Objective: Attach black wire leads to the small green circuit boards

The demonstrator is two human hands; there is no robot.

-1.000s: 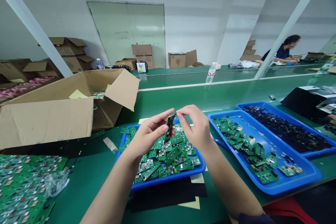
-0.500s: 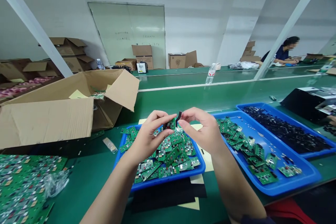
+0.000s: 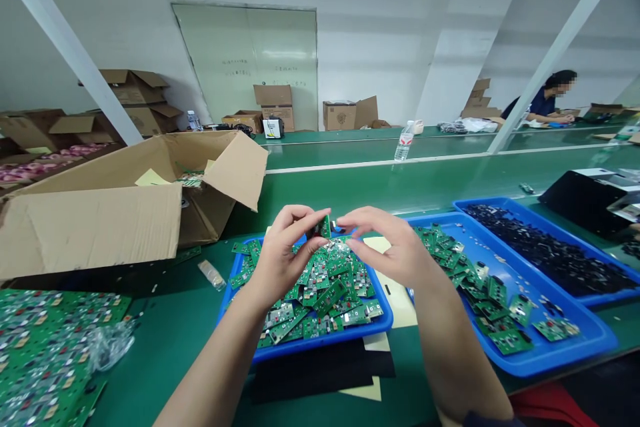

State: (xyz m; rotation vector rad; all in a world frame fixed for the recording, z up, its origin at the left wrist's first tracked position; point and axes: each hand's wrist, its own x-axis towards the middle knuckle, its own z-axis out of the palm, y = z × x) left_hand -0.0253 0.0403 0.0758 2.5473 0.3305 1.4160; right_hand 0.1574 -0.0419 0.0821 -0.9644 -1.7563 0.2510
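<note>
The circuit board [image 3: 325, 225] is up in the air over the bench, pinched between thumb and fingers of the person's left hand [image 3: 286, 250]. What shows of it from here is a flat green face with a lighter green edge, and darker parts on the side tucked toward the palm. The exposed end juts from the grip toward three o'clock, and that strip stands taller than wide, its edge running roughly from twelve to six with a slight lean toward one. Fingers cover the rest, so I can't say for sure which way the long axis lies.

Just beside it, at three o'clock, is the right hand [image 3: 387, 240], thumb and forefinger standing apart. A small dark piece [image 3: 336, 227] sits at the forefinger's tip, near the board; I can't tell whether it is gripped.

Taking the board as the middle of the dial, a blue tray [image 3: 325, 341] heaped with similar green boards lies beneath at six o'clock. Toward four there's a longer blue tray [image 3: 593, 341] with more boards along its left side, and beyond that, at three, one filled with black parts [image 3: 550, 250]. An open cardboard box [image 3: 100, 227] stands at nine.
</note>
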